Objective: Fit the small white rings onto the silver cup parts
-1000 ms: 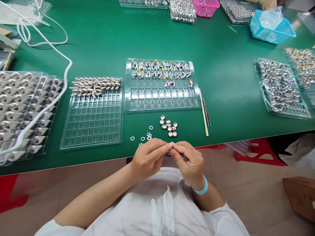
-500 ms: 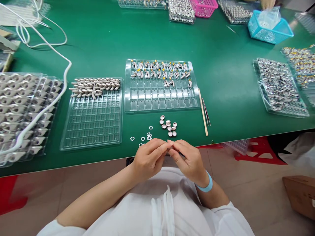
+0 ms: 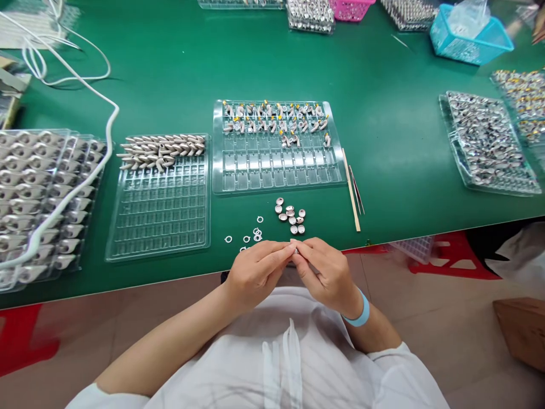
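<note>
My left hand (image 3: 258, 274) and my right hand (image 3: 325, 276) meet at the fingertips over the table's front edge. Both are closed in a pinch around a small metal part (image 3: 295, 250), mostly covered by the fingers, so its kind does not show. Just beyond them lie several small round metal caps (image 3: 292, 220). White tabbed rings (image 3: 258, 235) are scattered nearer my left hand. Farther back, a clear tray (image 3: 277, 180) bears rows of small curved metal parts with yellow tips. Right of it rest a flat wooden stick (image 3: 351, 190) and tweezers (image 3: 356, 190).
A clear tray (image 3: 157, 227) with curved grey parts stands at left, beside trays of larger grey pieces (image 3: 25, 207). A white cable (image 3: 111, 128) crosses them. At right are a tray of shiny parts (image 3: 489, 139) and a blue basket (image 3: 472, 48); a pink basket (image 3: 352, 8) is far back.
My hands stay together in the same pinch, with a slight shift of the fingers around the small part. The camera view has tilted slightly. Objects on the table keep their places.
</note>
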Demonstrator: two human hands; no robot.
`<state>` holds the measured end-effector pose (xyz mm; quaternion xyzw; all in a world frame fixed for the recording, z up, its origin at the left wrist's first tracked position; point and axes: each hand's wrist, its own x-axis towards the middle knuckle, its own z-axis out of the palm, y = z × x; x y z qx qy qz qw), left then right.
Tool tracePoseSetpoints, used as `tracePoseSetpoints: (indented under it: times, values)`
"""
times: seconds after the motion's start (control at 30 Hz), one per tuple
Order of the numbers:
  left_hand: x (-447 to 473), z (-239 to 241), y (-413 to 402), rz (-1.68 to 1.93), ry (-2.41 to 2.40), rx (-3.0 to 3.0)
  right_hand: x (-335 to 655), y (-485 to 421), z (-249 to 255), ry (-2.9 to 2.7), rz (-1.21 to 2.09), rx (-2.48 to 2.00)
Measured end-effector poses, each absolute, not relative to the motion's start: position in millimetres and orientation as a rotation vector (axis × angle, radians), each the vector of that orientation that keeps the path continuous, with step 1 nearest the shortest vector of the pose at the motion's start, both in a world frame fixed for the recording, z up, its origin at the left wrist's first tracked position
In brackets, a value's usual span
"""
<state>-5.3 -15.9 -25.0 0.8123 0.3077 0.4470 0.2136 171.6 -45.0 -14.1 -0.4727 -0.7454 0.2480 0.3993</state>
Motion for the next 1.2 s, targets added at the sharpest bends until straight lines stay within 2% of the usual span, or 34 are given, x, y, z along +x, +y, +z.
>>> tracePoseSetpoints:
  times: [0.7, 1.2]
  values:
    - [-8, -33, -13, 1.195, 0.748, 2.405, 169, -46, -14, -2.028, 0.452, -1.209]
    - [-3, -27, -14, 1.073, 0.850, 2.617, 161, -49, -21, -2.065, 0.344, -1.244]
